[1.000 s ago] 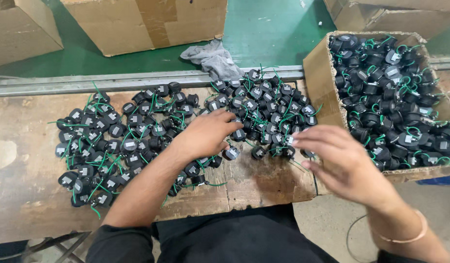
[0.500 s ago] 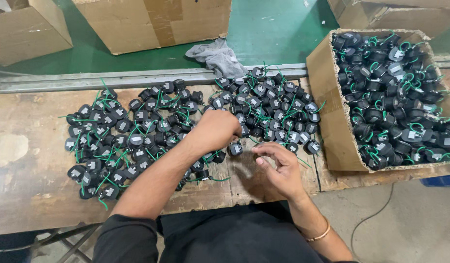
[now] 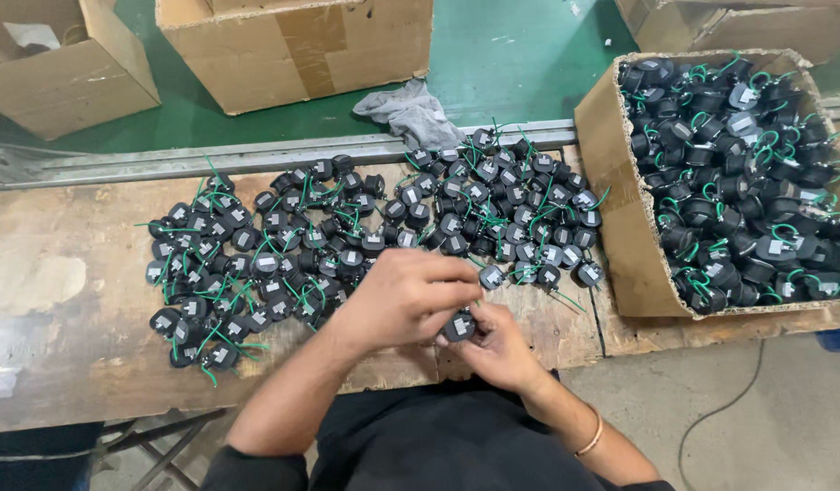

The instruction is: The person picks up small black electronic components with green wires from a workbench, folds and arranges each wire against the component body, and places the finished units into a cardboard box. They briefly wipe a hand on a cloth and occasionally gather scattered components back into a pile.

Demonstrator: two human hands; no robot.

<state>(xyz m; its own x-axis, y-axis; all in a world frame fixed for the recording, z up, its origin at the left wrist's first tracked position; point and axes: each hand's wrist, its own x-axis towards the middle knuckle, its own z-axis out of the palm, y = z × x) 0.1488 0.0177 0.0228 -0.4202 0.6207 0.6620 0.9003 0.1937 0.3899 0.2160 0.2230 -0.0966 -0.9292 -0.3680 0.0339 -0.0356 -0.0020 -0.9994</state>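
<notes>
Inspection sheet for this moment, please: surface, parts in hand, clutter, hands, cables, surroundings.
Surface: worn wooden bench, scuffed.
Job's things: small black component pinched between both hands; spread of black components with green leads on the bench; open carton of the same parts at right.
Clutter: grey rag at the metal rail.
Hands: left hand and right hand meet at the part.
Cables: one dark cable on floor.
Surroundings: green floor, cardboard boxes.
</notes>
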